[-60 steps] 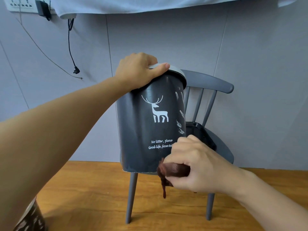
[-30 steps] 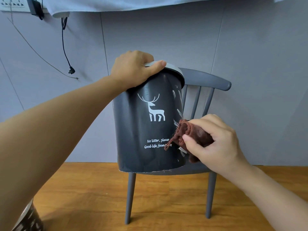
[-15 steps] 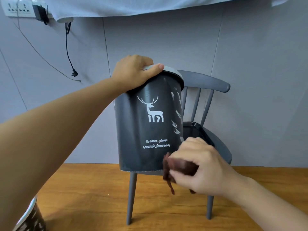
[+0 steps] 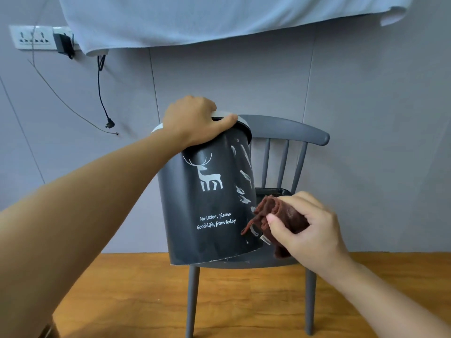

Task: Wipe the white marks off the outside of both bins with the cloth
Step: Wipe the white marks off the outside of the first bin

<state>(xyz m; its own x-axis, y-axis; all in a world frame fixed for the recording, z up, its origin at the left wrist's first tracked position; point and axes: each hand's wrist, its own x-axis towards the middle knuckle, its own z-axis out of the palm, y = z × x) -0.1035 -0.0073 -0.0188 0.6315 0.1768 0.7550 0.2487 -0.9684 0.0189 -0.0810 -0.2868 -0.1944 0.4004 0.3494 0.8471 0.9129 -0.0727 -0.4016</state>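
A dark grey bin (image 4: 195, 215) with a white deer print and white lettering stands tilted on the seat of a grey chair (image 4: 280, 129). White smear marks (image 4: 242, 175) run down its right side. My left hand (image 4: 195, 120) grips the bin's white rim from above. My right hand (image 4: 307, 228) holds a bunched brown cloth (image 4: 273, 211) against the lower right side of the bin. The second bin is barely visible at the bottom left corner (image 4: 48, 330).
A black tray (image 4: 275, 191) lies on the chair seat behind the bin. The floor (image 4: 244, 301) is wood. On the grey wall hang a power strip (image 4: 34, 37), a plugged adapter with a dangling cable (image 4: 102, 93), and a pale cloth (image 4: 219, 18) above.
My right hand has moved the cloth up and down along the bin's right side: low, up, low again, now back up by the marks. My left hand has kept its grip on the rim.
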